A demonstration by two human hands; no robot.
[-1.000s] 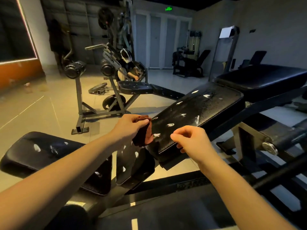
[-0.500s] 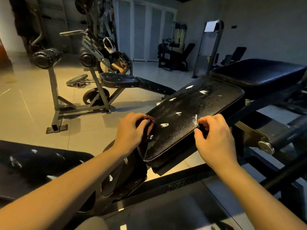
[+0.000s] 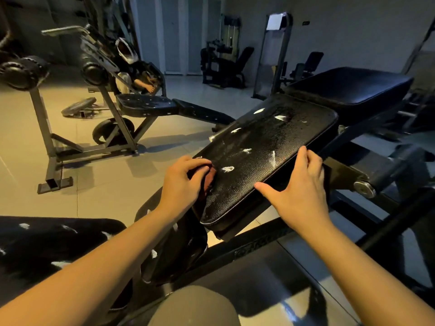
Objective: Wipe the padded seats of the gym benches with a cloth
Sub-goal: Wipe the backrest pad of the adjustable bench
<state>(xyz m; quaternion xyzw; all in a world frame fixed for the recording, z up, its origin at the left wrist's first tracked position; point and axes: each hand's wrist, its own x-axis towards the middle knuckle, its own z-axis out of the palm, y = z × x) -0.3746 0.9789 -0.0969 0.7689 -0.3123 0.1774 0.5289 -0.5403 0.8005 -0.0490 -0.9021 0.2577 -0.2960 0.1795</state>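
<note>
A black padded seat (image 3: 266, 147) slopes up to the right in the middle of the head view, flecked with white marks and wet droplets. My left hand (image 3: 182, 184) grips a dark reddish cloth (image 3: 210, 178) and presses it on the seat's near left corner. My right hand (image 3: 299, 189) rests on the seat's right edge, fingers spread over the rim and thumb stretched left along the side. A second pad (image 3: 348, 90) sits behind it, higher up.
A worn black pad (image 3: 47, 250) lies at lower left, a smaller tilted pad (image 3: 174, 243) under the seat. The bench's dark steel frame (image 3: 362, 175) runs right. Another bench machine (image 3: 113, 109) stands on the tiled floor at left, more machines at the back wall.
My left hand has brought the cloth up onto the seat's corner. My right hand moved from mid-air to the seat's right edge and spread its fingers there. The view has come closer.
</note>
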